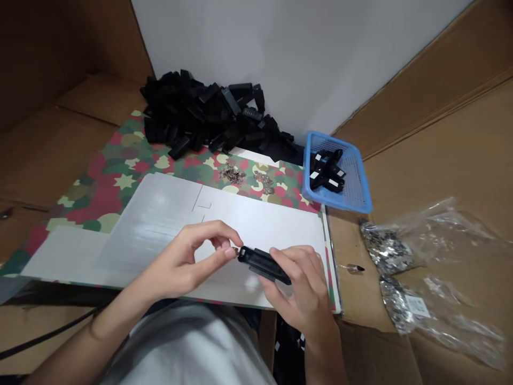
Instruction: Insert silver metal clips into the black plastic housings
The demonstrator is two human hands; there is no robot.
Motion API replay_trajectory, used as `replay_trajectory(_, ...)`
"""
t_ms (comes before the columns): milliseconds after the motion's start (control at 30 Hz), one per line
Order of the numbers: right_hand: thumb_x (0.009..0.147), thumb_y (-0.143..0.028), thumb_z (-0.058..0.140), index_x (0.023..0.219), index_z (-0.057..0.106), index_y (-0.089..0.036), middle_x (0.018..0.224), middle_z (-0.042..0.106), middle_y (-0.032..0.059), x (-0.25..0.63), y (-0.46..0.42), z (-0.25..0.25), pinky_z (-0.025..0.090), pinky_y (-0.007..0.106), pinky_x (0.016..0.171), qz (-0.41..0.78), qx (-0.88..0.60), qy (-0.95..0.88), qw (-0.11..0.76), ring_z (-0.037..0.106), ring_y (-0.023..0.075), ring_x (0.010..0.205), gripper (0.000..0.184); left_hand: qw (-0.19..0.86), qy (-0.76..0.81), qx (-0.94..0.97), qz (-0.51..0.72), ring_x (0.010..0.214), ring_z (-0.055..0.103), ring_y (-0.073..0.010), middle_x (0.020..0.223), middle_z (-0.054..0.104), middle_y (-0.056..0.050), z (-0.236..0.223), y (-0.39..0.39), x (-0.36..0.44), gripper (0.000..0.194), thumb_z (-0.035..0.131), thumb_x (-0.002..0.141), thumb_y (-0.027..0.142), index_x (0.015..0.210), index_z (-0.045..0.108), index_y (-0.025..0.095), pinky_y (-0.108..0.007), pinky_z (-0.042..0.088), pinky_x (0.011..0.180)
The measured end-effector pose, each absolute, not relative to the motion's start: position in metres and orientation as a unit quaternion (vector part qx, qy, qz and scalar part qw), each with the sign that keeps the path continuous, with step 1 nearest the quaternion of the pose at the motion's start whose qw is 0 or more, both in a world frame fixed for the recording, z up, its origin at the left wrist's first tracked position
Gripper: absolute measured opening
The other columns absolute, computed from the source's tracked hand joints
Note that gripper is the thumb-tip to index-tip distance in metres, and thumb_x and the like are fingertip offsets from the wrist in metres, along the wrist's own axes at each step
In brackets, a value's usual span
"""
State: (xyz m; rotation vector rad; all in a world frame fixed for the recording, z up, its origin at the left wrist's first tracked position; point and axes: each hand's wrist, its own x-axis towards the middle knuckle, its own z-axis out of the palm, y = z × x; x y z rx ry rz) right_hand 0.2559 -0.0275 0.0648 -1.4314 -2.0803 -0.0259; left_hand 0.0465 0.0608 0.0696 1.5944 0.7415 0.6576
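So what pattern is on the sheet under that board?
The sheet shows green, red, cream camouflage with stars, best in the head view.

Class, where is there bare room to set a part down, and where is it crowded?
Bare room: white board left of the left hand; cardboard between the blue basket and plastic bags. Crowded: the black plastic parts heaped along the camouflage mat.

Parts heap (200,112) behind board (160,214), basket (352,176) right
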Motion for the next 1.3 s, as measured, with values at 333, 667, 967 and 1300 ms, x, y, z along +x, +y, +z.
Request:
replay_trajectory(333,0.082,-0.011,0.061,0.127,0.048,-0.021,0.085,0.060,0.0064,0.246,-0.027,0.066,0.047,0.037,0.068,0.004,-0.521,-0.785,0.336,0.054,0.0227,0.078,0.048,0.578,0.355,0.682,0.275,0.068,0.053,-0.0122,0.075,0.059,0.001,0.066,0.058,0.051,0.007,0.060,0.087,0.025,0.091,0.059,0.019,-0.024,0.043,0.066)
replay_trajectory(667,0.082,-0.012,0.057,0.131,0.046,-0.022,0.088,0.058,0.0066,0.243,-0.029,0.061,0.049,0.036,0.064,0.036,-0.494,-0.756,0.428,0.054,0.0209,0.076,0.052,0.795,0.243,0.523,0.188,0.067,0.044,-0.0132,0.071,0.050,0.002,0.050,0.058,0.056,0.030,0.059,0.086,0.048,0.082,0.058,0.018,-0.025,0.035,0.063)
replay_trajectory(967,0.091,-0.022,0.054,0.129,0.045,-0.025,0.092,0.056,0.0049,0.250,-0.028,0.048,0.048,0.036,0.068,0.135,-0.487,-0.735,0.453,0.054,0.0201,0.080,0.039,0.632,0.276,0.653,0.314,0.079,0.050,-0.0158,0.083,0.057,-0.001,0.053,0.047,0.050,0.022,0.063,0.086,0.030,0.107,0.059,0.021,-0.028,0.041,0.074)
replay_trajectory(1300,0.093,-0.031,0.048,0.099,0.049,-0.023,0.096,0.057,0.0012,0.245,-0.008,0.077,0.043,0.030,0.078,0.501,-0.527,-0.657,0.200,0.055,0.0169,0.086,0.010,0.419,0.241,0.830,0.278,0.083,0.053,-0.0165,0.092,0.058,-0.002,0.056,0.035,0.038,0.020,0.058,0.092,0.018,0.111,0.053,0.022,-0.027,0.044,0.073)
